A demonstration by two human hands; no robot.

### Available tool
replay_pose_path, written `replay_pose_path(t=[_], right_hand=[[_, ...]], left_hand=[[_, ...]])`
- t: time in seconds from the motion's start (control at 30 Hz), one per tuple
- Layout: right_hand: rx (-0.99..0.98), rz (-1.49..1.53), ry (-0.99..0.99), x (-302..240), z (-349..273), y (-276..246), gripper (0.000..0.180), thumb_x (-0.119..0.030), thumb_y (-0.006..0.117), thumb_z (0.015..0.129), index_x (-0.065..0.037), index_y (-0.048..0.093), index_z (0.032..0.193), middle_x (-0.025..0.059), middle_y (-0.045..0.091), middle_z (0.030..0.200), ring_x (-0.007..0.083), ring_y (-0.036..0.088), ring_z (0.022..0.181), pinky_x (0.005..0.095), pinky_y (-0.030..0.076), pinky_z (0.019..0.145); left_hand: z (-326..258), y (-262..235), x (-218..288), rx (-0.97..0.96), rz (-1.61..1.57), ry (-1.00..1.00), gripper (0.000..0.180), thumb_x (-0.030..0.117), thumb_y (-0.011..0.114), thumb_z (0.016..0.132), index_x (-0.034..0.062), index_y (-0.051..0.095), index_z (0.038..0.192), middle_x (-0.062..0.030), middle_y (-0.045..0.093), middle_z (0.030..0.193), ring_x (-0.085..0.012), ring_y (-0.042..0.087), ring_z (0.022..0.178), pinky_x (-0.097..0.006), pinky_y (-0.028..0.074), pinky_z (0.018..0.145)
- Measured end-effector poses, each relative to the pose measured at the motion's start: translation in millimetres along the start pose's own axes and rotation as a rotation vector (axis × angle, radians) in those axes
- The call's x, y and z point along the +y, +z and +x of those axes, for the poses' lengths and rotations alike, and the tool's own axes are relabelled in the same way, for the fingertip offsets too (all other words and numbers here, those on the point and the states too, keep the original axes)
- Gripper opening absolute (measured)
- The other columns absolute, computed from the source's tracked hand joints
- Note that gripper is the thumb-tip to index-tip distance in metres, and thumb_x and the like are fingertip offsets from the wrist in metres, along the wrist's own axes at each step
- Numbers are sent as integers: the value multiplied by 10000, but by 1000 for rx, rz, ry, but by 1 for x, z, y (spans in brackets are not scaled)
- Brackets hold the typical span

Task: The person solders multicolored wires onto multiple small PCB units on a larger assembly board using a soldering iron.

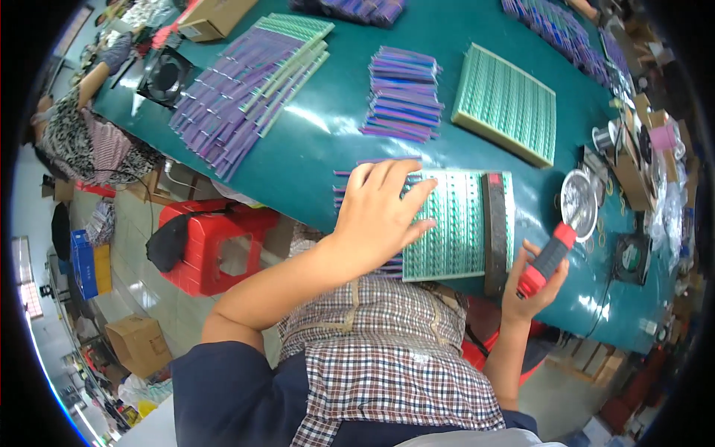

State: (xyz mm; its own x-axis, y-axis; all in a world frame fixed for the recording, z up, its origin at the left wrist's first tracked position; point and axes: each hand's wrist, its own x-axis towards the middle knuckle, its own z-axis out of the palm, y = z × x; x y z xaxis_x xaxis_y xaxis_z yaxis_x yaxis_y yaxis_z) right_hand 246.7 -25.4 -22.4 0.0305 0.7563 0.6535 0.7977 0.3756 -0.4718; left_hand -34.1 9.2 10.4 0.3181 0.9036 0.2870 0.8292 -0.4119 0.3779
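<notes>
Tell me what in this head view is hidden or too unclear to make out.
- Green panel: its left part is hidden by the left hand.
- Red and black tool: its lower end is hidden inside the right hand.
- Purple strips: mostly hidden by the left hand.

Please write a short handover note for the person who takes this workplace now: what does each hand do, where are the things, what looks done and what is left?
Left hand: flat on the green striped panel at the near edge of the green table, holding nothing.
Right hand: closed on a red and black handled tool, off the panel's right side.
A dark bar lies across the panel's right part.
Looks done: purple strips in a stack and a long spread farther back.
Left: the panel under the hand and another panel stack appear uncut.
A small fan stands far left.
</notes>
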Motion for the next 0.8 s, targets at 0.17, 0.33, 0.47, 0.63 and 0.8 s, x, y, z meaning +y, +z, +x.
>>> replay_pose_path(t=[0.17,0.33,0.47,0.63,0.8], right_hand=[[127,-81,48,9,-13,-5,367,66,710,791,17,467,1063,143,533,812,277,518,711,376,452,666],[90,-45,55,15,-29,-15,308,65,623,848,34,465,1111,127,615,829,226,577,745,352,477,760],[109,2,81,15,-29,-6,261,78,604,827,21,474,1046,125,575,825,246,591,739,354,487,713],[121,25,69,13,-27,-2,303,86,618,799,23,490,1066,131,507,852,257,581,715,358,489,651],[99,37,88,23,-39,-4,404,82,619,758,48,471,1132,176,493,891,328,537,737,402,459,614]], left_hand=[[39,17,-47,-57,38,-171,210,198,714,794,79,586,912,-124,574,934,-322,579,910,-426,469,784],[45,26,-62,-196,-20,-103,175,202,695,813,59,601,851,-135,579,891,-328,586,887,-429,476,787],[47,25,-59,-81,159,37,137,153,618,767,24,613,812,-142,600,862,-307,613,859,-425,504,715],[50,31,-63,74,254,70,174,186,664,768,48,561,793,-94,599,763,-281,623,718,-403,508,649],[40,3,-31,127,19,44,138,142,673,806,69,556,816,-88,612,746,-288,643,739,-411,514,658]])
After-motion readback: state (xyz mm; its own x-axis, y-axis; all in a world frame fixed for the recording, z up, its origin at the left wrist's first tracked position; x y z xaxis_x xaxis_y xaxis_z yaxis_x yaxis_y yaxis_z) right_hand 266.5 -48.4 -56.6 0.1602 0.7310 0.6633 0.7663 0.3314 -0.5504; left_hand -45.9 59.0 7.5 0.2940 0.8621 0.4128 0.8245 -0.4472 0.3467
